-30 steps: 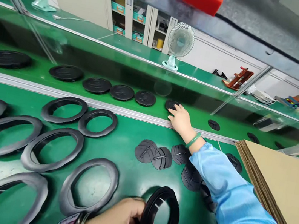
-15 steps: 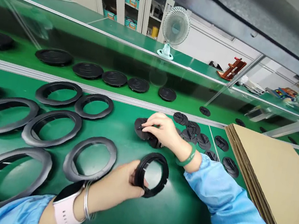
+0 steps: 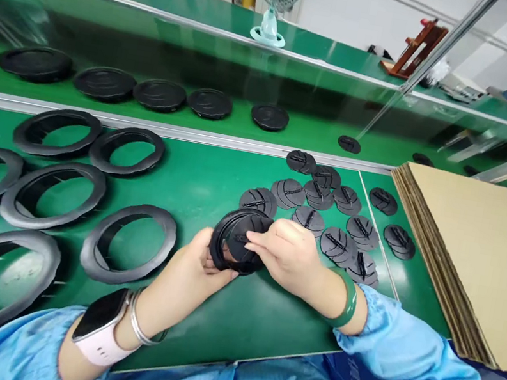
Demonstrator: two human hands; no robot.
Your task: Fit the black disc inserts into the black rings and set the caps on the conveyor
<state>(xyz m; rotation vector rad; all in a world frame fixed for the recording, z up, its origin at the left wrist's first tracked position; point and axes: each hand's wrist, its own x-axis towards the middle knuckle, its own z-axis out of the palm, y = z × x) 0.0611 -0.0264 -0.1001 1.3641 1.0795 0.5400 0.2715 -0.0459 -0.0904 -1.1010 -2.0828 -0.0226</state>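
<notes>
the person sits at a long green surface (image 3: 261, 321) and both hands are together near the middle of the view. the left hand (image 3: 200, 259) grasps a black rubber ring (image 3: 216, 242) from below and from the side, with the fingers curled around its edge. the right hand (image 3: 286, 254) is closed over the ring from the other side, and its fingertips (image 3: 250, 235) press on a flat black disc (image 3: 239, 243), which sits inside the ring opening. so the ring and the disc are held between the two hands, a little above the surface, and they do not seem to rest on it.

just right of the hands lies a group of flat black slotted discs (image 3: 318, 210), some touching or overlapping each other. to the left lie larger dark grey rings (image 3: 56, 131), all flat and well apart from the hands. behind a metal rail (image 3: 170, 131) stands a row of round black discs (image 3: 160, 95) on a farther green level. a stack of cardboard sheets (image 3: 462, 251) lies at the right. the left wrist wears a smartwatch (image 3: 99, 323) and a metal bangle (image 3: 137, 320), the right wrist wears a green bangle (image 3: 346, 300), and both arms are in blue sleeves (image 3: 394, 337).
</notes>
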